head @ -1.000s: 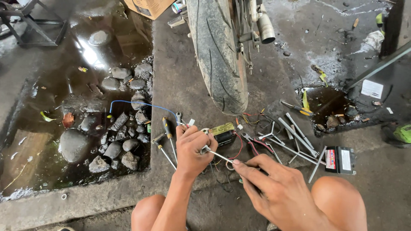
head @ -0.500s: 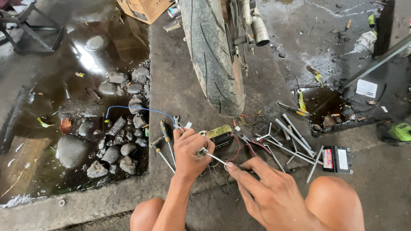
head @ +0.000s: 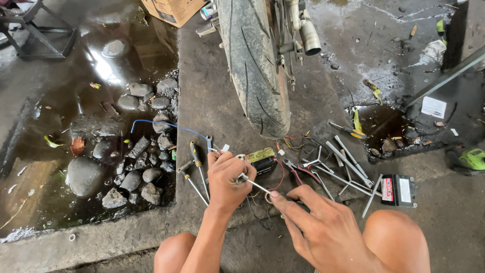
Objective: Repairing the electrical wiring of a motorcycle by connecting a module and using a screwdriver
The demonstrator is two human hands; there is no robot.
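Bare knees frame the bottom edge, and just beyond them both hands meet over the concrete floor (head: 212, 111). Closest, the right hand (head: 323, 230) reaches leftward with fingers spread, its fingertip touching the end of a thin metal rod (head: 254, 183). Beside it, the left hand (head: 227, 179) is curled into a fist around the other end of that rod. Just past the knuckles lies a small black box with a yellow label (head: 262, 159), red and black wires trailing from it. Two screwdrivers (head: 194, 167) lie to its left and red-handled pliers (head: 293, 169) to its right, near a scatter of metal wrenches (head: 343, 164) and a small black battery (head: 399, 189). Farther off stands a motorcycle tyre (head: 255, 60), with wet stones (head: 131, 162) in a puddle to the left.
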